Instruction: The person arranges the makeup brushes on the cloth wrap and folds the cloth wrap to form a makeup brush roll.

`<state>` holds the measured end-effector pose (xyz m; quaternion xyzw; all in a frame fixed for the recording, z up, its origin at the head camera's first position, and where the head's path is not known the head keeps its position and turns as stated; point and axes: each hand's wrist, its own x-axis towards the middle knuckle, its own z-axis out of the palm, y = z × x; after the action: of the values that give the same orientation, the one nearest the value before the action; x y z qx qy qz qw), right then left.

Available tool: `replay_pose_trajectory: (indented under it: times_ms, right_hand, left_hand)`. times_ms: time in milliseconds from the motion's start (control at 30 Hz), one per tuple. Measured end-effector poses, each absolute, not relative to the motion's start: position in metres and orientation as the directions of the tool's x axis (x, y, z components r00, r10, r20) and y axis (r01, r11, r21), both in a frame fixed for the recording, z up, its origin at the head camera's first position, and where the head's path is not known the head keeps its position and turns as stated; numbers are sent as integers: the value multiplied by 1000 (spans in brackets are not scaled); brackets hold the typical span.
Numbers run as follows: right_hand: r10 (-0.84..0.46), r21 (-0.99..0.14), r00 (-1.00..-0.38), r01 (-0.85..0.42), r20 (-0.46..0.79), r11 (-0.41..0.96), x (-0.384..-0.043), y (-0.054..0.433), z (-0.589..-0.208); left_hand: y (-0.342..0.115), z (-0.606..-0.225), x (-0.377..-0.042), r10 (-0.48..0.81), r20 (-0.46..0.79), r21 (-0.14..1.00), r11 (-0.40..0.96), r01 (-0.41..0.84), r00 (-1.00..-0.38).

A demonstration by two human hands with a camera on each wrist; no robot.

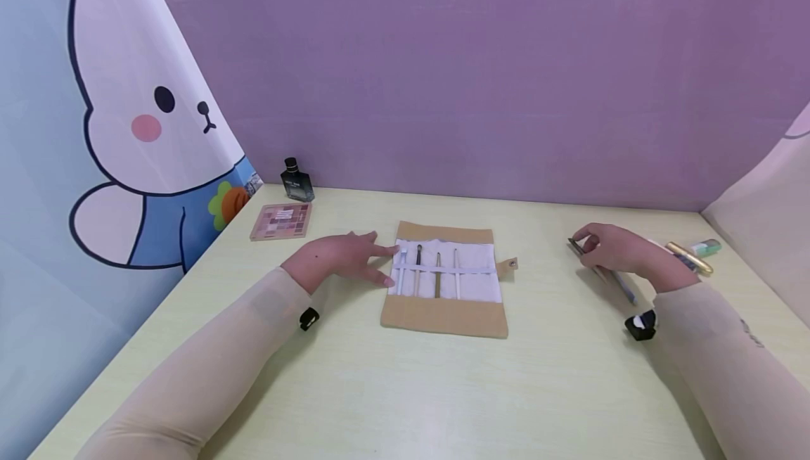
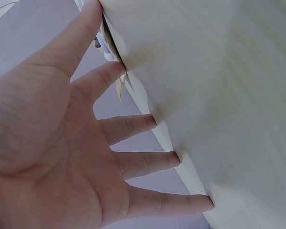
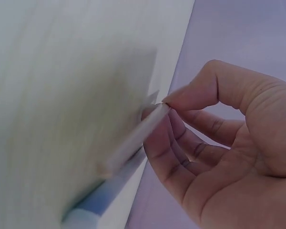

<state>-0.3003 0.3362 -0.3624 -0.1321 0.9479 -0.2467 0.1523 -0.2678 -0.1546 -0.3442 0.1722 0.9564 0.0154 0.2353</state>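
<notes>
An unrolled tan brush case (image 1: 443, 318) with a white lining lies mid-table, several slim makeup brushes (image 1: 437, 277) tucked under its strap. My left hand (image 1: 344, 259) is spread at the case's left edge, with thumb and index finger touching it. In the left wrist view, straight fingertips (image 2: 152, 121) rest on the tabletop. To the right of the case, my right hand (image 1: 614, 249) pinches a thin makeup brush with a pale handle (image 3: 133, 140) between thumb and fingers, slanted just over the table. Beneath it lies a blue-handled stick (image 3: 105, 193), its far end hidden by the hand.
A gold tube (image 1: 690, 259) and a green-capped clear tube (image 1: 705, 247) lie beyond the right wrist. At the back left are a dark bottle (image 1: 297, 182) and a pink palette (image 1: 282, 221). A purple backdrop (image 1: 481, 94) rises behind the table.
</notes>
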Motion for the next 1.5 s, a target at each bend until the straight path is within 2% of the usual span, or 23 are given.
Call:
replay_pose_trajectory:
  times_ms: [167,833,1167,1500]
  right_hand:
    - [-334,-519,-920,-187,-206,834,-299,332,-360]
    - [-378,-745,-908,-123,-183,655,-292,312,-353]
    - [-405,-869,-901,-71,-154,490,-291,297,-348]
    - [-414,-943,-903,-29,-118,332,-288,272,-332]
  left_hand:
    - [-155,-345,-269,335,-445,110,941,321,-830]
    - [-153,-345,-268,327,-449,114,944,309,-831]
    - [-155,-345,-269,327,-452,120,944,307,-830]
    - [-153,-345,-269,322,-449,112,946,306,-833]
